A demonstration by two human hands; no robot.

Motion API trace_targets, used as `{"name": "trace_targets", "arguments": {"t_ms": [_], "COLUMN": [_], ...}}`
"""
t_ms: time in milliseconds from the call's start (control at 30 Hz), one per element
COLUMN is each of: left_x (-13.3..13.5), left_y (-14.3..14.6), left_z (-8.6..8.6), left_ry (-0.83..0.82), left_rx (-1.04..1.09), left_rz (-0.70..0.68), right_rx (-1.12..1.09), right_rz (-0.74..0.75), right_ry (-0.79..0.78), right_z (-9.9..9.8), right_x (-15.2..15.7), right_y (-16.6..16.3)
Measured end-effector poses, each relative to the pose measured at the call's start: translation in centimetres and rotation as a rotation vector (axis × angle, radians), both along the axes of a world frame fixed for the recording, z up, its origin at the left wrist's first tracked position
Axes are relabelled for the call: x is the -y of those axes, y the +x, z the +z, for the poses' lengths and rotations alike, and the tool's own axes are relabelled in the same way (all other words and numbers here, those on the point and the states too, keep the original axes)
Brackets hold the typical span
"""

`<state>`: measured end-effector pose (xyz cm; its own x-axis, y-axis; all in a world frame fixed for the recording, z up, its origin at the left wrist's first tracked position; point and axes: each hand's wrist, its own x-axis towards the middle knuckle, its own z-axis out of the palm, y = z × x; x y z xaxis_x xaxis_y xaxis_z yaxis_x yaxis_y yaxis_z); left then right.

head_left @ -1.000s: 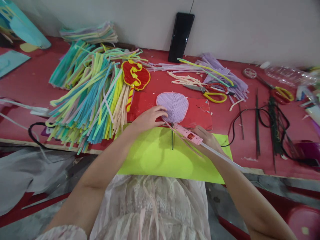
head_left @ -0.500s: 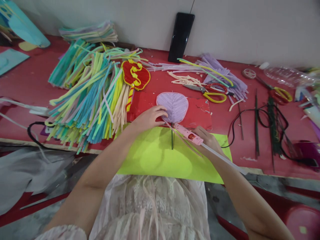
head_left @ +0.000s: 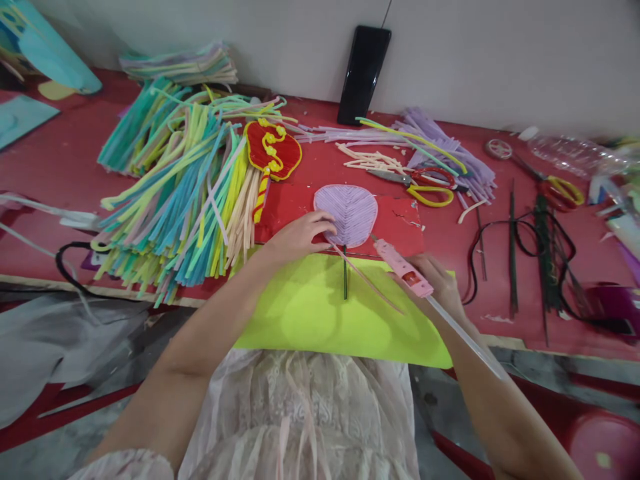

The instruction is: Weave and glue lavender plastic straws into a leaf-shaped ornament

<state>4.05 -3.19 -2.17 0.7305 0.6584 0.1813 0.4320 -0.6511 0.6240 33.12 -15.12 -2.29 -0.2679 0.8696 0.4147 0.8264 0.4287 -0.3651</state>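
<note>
A lilac leaf-shaped piece (head_left: 347, 213) made of pipe cleaners lies on a red card (head_left: 400, 227), with its dark stem (head_left: 345, 280) and loose lilac ends reaching down over a lime-green sheet (head_left: 325, 313). My left hand (head_left: 299, 235) presses its fingers on the leaf's lower left edge. My right hand (head_left: 440, 283) is closed round a pink glue gun (head_left: 403, 267), whose nozzle points at the leaf's lower right; a clear glue stick runs back along my forearm.
A big heap of coloured pipe cleaners (head_left: 180, 180) lies left, with a red-and-yellow ornament (head_left: 271, 152) beside it. Yellow-handled scissors (head_left: 425, 190), lilac pipe cleaners (head_left: 440, 143), dark wires (head_left: 543, 247), a black cable and a black phone (head_left: 364, 73) against the wall sit behind and right.
My right hand has drawn the glue gun to the right and slightly back, away from the leaf's stem. My left hand stays on the leaf.
</note>
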Motion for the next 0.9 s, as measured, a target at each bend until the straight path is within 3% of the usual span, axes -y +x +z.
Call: {"name": "trace_targets", "arguments": {"t_ms": [200, 333, 500, 600, 667, 733, 800, 900], "left_x": [-0.2, -0.2, -0.1, 0.0, 0.1, 0.2, 0.2, 0.2], "left_y": [0.0, 0.0, 0.0, 0.0, 0.1, 0.2, 0.3, 0.4], "left_z": [-0.4, -0.5, -0.5, -0.4, -0.4, -0.4, -0.4, -0.3], "left_ry": [0.012, 0.030, 0.034, 0.053, 0.084, 0.118, 0.131, 0.112], "left_rx": [0.014, 0.013, -0.004, -0.028, -0.050, -0.065, -0.079, -0.095], "left_rz": [-0.007, -0.002, -0.004, 0.008, 0.018, 0.025, 0.026, 0.025], "right_rx": [0.152, 0.287, 0.355, 0.399, 0.447, 0.493, 0.515, 0.281], "right_rz": [-0.147, -0.218, -0.128, -0.056, 0.002, -0.109, -0.260, -0.206], "right_ry": [0.070, 0.007, -0.176, -0.273, -0.313, -0.256, -0.153, -0.086], "right_z": [0.2, -0.9, -2.0, -1.1, 0.4, 2.2, 3.7, 4.0], "right_x": [-2.8, -5.3, -8.0, -8.6, -8.0, -6.5, -4.6, -2.1], "right_y": [6.5, 11.9, 15.9, 16.7, 16.3, 14.4, 10.7, 2.9]}}
